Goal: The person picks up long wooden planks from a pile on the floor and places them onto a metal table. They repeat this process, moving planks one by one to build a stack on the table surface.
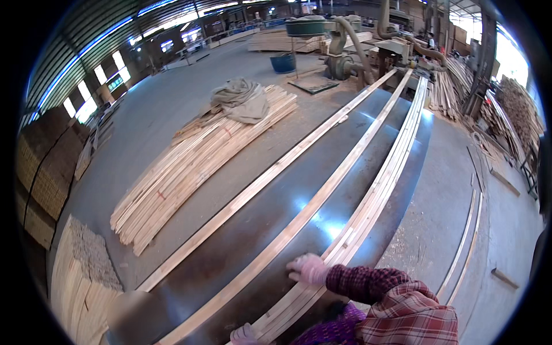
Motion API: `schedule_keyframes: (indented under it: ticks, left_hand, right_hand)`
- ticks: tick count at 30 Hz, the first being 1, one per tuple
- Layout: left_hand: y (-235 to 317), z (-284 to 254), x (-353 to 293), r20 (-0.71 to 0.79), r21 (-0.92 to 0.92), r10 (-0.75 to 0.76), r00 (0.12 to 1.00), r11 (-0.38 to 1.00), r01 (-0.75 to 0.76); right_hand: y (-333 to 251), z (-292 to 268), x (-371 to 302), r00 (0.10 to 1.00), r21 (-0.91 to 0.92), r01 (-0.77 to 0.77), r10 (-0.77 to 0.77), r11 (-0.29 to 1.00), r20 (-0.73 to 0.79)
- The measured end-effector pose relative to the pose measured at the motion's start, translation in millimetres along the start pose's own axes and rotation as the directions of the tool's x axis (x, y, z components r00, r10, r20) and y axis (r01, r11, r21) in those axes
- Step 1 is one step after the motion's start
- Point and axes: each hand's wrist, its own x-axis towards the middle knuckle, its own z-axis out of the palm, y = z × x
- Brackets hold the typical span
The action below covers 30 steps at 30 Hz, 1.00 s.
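Right hand (310, 269) lay half-curled over the wooden strips (374, 201), left hand (244, 334) behind (grips? couldn't tell!); uneven pressure risked splaying them.

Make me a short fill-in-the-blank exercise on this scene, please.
The strips by the left hand and right hand are made of ____.
Nearer the picture's bottom edge is the ____ hand.
The cloth lies on a stack to the ____ of the dark table.
The tub is coloured ____.

wood; left; left; blue
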Motion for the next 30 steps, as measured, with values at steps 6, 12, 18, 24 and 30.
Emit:
schedule_keyframes:
  ticks: [6,12,18,24,30]
  left_hand:
    - [-4.7,-1.3,10.1,0.075,0.007,-0.06,0.995,0.998,0.06]
    - [-4.2,-11.4,8.7,0.049,-0.053,-0.064,0.997,0.996,0.067]
    - [-2.9,-10.3,7.6,-0.003,-0.003,-0.03,1.0,1.0,0.03]
    - [-8.3,-4.9,0.8,0.037,0.027,-0.062,0.997,0.998,0.061]
    - [-6.2,-1.2,0.2,0.071,0.004,-0.081,0.994,0.997,0.081]
  right_hand:
    - [96.8,-51.1,44.4,0.953,-0.123,-0.282,0.262,0.952,-0.154]
    - [138.3,-78.0,93.0,0.948,-0.306,-0.308,0.262,0.901,-0.18]
    - [109.6,-35.9,136.2,1.0,-0.595,-0.002,-0.003,0.804,-0.008]
    - [12.3,-3.2,170.4,0.944,-0.423,0.179,-0.034,0.888,0.327]
    - [-50.7,-8.8,143.3,0.764,-0.082,0.395,-0.278,0.915,0.582]
